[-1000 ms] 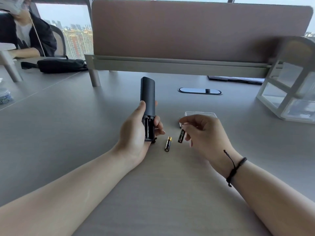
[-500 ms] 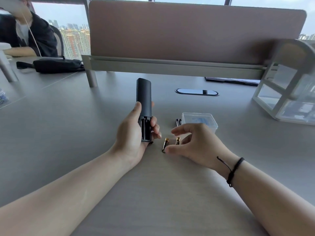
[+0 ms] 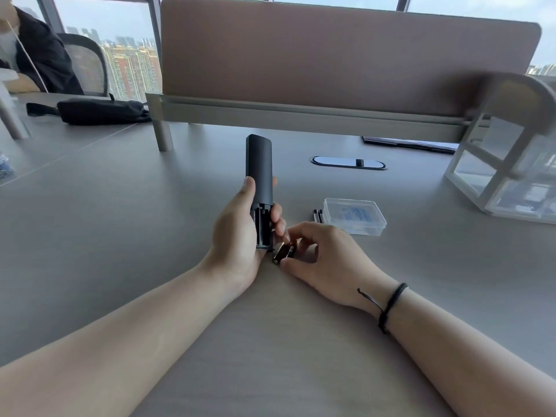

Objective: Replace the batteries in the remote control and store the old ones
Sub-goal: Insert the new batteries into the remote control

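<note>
My left hand (image 3: 240,236) holds a black remote control (image 3: 259,170) upright and back side up, its battery bay (image 3: 262,228) open and empty. Just to its right, my right hand (image 3: 325,260) rests low on the grey table (image 3: 120,236), thumb and fingers pinched around two gold-and-black batteries (image 3: 282,251) lying side by side. Two more dark batteries (image 3: 317,215) lie beside a small clear plastic box (image 3: 355,216) with its lid shut, farther right.
A brown divider panel (image 3: 331,52) runs across the back of the table, with a cable port (image 3: 348,162) in front of it. A white-framed clear organiser (image 3: 508,176) stands at the right. A black pouch (image 3: 99,111) and a seated person (image 3: 33,55) are at the far left.
My right hand has set its battery down beside the other one, then closed on both and slid them left toward the remote. The left hand has kept the remote still.
</note>
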